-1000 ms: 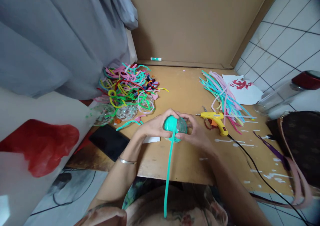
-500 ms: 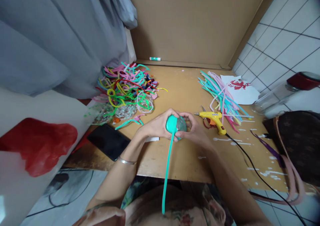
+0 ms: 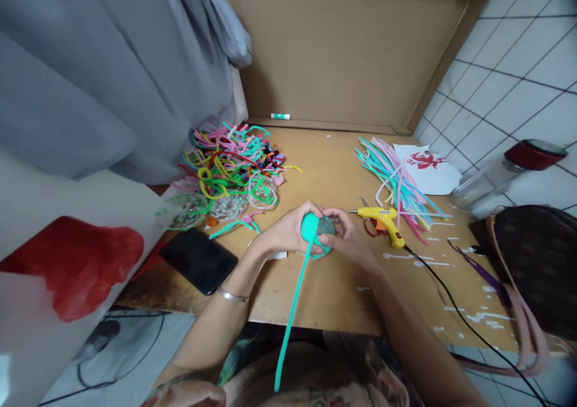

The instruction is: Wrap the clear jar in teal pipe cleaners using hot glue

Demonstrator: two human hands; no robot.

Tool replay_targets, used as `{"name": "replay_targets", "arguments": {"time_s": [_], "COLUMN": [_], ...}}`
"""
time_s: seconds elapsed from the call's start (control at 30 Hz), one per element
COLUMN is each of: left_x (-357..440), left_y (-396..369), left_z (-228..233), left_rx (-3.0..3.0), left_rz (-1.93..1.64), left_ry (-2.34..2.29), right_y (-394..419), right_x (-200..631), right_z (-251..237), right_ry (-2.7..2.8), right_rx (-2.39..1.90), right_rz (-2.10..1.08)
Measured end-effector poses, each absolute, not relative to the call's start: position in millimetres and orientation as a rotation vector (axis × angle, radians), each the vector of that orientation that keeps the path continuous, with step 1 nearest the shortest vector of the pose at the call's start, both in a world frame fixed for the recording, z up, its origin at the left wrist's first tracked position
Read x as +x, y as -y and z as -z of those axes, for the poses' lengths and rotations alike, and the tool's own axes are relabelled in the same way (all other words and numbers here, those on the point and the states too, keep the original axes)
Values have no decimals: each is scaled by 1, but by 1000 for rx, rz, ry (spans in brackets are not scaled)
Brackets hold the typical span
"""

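Brown board [image 3: 342,52] fills the upper centre of the frame, with grey cloth [image 3: 112,70] hanging in folds across the upper left. Below them the tan tabletop [image 3: 315,293] spans the middle, spotted with white marks toward the lower right. A dark bag [image 3: 536,269] sits at the right edge. Left of centre lies a tangled heap of fuzzy strips [image 3: 229,160] in pink, yellow, green, red and turquoise; right of centre, a straighter bundle [image 3: 396,178] of pastel ones spreads out, near a clear bottle [image 3: 489,181] with a red lid. At the centre, the left hand [image 3: 288,229] and right hand [image 3: 349,238] hold a ball [image 3: 310,226] between them, turquoise on its left, greyish and see-through on its right. The left fingers curl around its left side; the right thumb presses its near face, the other right fingers bent at the far edge, partly hidden. A black phone [image 3: 198,261] lies left of the left forearm, and a yellow glue gun [image 3: 381,217] just right of the right hand. One turquoise strip [image 3: 293,311] trails from the ball to the bottom centre. Smallest is a green-and-white tube [image 3: 280,116] at the board's foot
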State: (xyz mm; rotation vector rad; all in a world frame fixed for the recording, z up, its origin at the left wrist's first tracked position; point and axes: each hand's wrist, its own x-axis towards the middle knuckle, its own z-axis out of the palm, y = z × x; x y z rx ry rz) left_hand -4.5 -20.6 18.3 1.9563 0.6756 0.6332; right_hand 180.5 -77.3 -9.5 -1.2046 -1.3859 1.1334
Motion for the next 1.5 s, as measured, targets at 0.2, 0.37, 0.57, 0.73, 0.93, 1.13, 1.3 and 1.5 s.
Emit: {"name": "replay_targets", "arguments": {"time_s": [0.2,0.37,0.57,0.73,0.93,1.13,1.3,1.5], "left_x": [-2,-2,0,2,0,-4,-5,-11], "left_y": [22,17,16,19,18,18,14,10], "left_z": [-19,-14,-12,-19,-23,-26,-22,-19], "left_rx": [1918,1906,2007,2150,2035,1907,1893,1824], "left_rz": [-680,-690,-659,-619,-579,-544,-556,-558], "left_ry": [-631,-592,-566,-591,-563,-531,-522,-513], "right_y": [93,133,142,141,137,122,108,99], "right_x": [176,158,146,150,161,165,161,164], "right_z": [-1,-12,-10,-3,9,4,8,14], "right_ry": [1458,1972,2204,2078,1799,1587,1653,1799], "right_rx": [-1323,-1334,-1227,-1221,-1215,-1165,-1049,-894], "right_rz": [-657,-53,210,125,-136,-337,-211,-61]}}
